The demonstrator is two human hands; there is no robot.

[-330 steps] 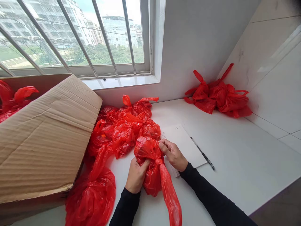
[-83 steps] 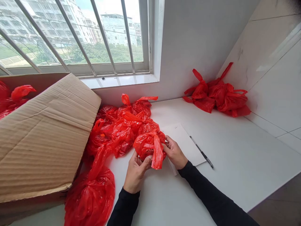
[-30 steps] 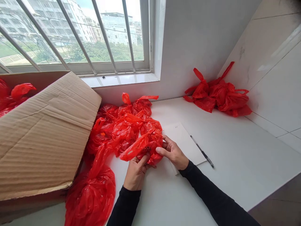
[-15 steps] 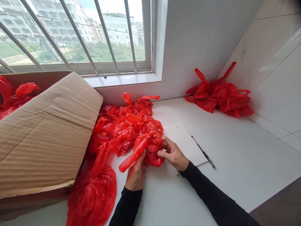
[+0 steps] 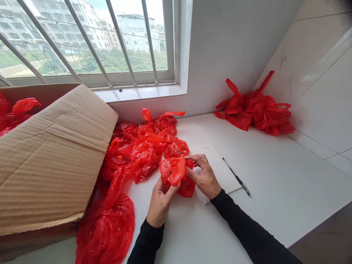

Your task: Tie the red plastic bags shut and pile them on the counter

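Observation:
Between my two hands is a small red plastic bag [image 5: 176, 170], bunched up, its contents hidden by the film. My left hand [image 5: 161, 201] grips it from the lower left, thumb against the plastic. From the right, my right hand [image 5: 203, 176] pinches its upper side between thumb and fingers. Just behind it lie several more tied red bags [image 5: 148, 156] in a cluster. A larger red bag [image 5: 106, 231] rests left of my left forearm. Partly under my right hand is a sheet of white paper [image 5: 220, 172] with small marks on it.
A cardboard box [image 5: 60, 157] with red bags inside stands at the left, its flap leaning over the table. A black pen [image 5: 236, 176] lies along the paper's right edge. More red bags [image 5: 255, 110] sit in the far right corner. Behind is a barred window [image 5: 132, 44].
The bag between my hands has turned, so its long loose end now folds toward me instead of pointing lower left. My right hand has shifted to its upper side. The view has moved slightly.

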